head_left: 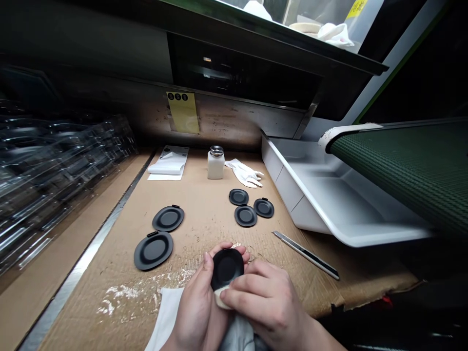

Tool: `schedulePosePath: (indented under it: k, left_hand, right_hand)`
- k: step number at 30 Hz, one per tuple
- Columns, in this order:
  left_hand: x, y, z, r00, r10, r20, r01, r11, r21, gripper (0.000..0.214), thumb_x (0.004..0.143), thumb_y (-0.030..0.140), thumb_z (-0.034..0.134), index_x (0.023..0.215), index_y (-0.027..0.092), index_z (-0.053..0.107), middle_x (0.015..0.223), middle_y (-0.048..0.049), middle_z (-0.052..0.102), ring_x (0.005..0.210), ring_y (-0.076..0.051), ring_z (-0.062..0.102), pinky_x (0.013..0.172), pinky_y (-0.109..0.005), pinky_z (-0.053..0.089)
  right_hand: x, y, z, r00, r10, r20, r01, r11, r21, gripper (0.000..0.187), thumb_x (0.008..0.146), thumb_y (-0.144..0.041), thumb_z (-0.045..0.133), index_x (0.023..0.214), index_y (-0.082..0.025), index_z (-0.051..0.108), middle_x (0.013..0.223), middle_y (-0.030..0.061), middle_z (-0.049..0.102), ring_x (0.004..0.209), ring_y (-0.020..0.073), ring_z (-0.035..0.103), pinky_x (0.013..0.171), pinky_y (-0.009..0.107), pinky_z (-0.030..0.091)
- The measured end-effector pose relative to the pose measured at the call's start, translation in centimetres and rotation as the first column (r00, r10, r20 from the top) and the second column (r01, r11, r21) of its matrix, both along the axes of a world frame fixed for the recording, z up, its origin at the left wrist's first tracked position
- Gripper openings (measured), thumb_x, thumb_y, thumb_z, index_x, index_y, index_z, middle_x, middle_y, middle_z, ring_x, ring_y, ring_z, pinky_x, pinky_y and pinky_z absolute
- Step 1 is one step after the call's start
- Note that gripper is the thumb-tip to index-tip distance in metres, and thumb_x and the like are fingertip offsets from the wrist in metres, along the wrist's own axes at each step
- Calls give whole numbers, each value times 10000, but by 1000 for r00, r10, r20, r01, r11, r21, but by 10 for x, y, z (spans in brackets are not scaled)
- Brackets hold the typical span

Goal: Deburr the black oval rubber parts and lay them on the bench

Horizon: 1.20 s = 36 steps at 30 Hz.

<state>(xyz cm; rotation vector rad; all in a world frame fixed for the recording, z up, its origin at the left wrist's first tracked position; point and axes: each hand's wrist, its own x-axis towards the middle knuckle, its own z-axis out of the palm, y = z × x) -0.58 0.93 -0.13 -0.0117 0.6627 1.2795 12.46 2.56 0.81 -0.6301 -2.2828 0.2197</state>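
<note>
My left hand (199,302) is closed around the edge of a round black plastic lid (227,267), holding it tilted toward me above the near side of the table. In my right hand (265,295) is a folded off-white cloth (222,298), pinched and pressed against the lid's lower edge. White fabric (166,309) shows below the left hand. Two similar black lids, one upper (168,218) and one lower (153,250), lie to the left. Three smaller-looking ones (245,216) lie grouped beyond my hands.
A utility knife (306,254) lies to the right, beside a grey-white bin (292,190) and a green conveyor belt (409,161). Farther back are a bottle (215,165), a white glove (244,173) and papers (168,163). Clear plastic trays (62,170) are stacked at left.
</note>
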Motion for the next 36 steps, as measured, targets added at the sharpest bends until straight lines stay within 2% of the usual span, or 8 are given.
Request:
schedulePosePath:
  k: [6,11,19,25,27,29,32,36]
  left_hand:
    - [1,1,-4,999,6,48,-10,997,74,318,858,357,460,1051,132,574,1045,-131,646,1061,-271,562,944,-381,401]
    - [1,0,2,998,7,59,-6,1000,-5,337,871,379,419,990,132,613,1012,-109,651,1051,-240,561,961,-358,386]
    - [2,0,1,995,52,88,-60,994,96,424,911,347,317,793,128,659,838,-74,657,1020,-193,556,1003,-337,343]
    - [1,0,4,999,5,49,-7,1000,29,451,867,471,364,942,122,640,999,-111,653,1047,-236,557,984,-356,366]
    - [2,0,3,1000,-3,19,2,1000,17,434,855,476,393,951,127,633,1001,-118,656,1036,-251,567,972,-377,375]
    - [2,1,2,1000,15,-7,-15,999,28,409,855,457,410,976,129,623,1004,-121,659,1038,-260,567,970,-394,372]
    - [3,1,0,999,33,-14,-32,998,62,396,857,441,418,1028,137,607,1019,-118,659,1065,-267,552,980,-419,357]
    - [3,0,0,1000,15,20,-16,997,69,424,872,449,372,1015,138,623,1011,-112,665,1085,-256,542,994,-408,347]
  right_hand:
    - [27,9,2,996,2,86,7,994,-107,178,869,-165,487,932,-212,647,801,-1,677,663,130,496,573,267,418]
    - [0,7,5,999,40,16,-39,995,-88,177,830,-126,526,912,-219,653,781,-18,675,692,140,502,637,282,435]
    - [-26,19,1,974,-220,-48,213,969,-126,185,858,-153,485,957,-181,639,797,31,639,719,142,514,648,272,422]
    - [-8,3,7,998,22,65,-14,992,-123,192,865,-162,472,937,-223,639,781,2,649,732,139,525,680,272,435]
    - [6,2,10,991,47,128,-33,993,-110,187,863,-158,476,904,-229,644,780,-6,655,705,133,519,634,263,429]
    - [20,5,11,989,-5,146,20,995,-98,181,861,-156,484,899,-227,646,766,-3,653,676,128,519,596,256,423]
    - [28,9,12,983,-176,55,181,979,-89,193,856,-143,499,984,-212,626,771,17,649,696,134,544,619,263,444]
    - [5,3,4,965,-259,-38,258,966,-33,244,858,-140,492,1080,-176,586,843,58,649,778,164,573,694,288,476]
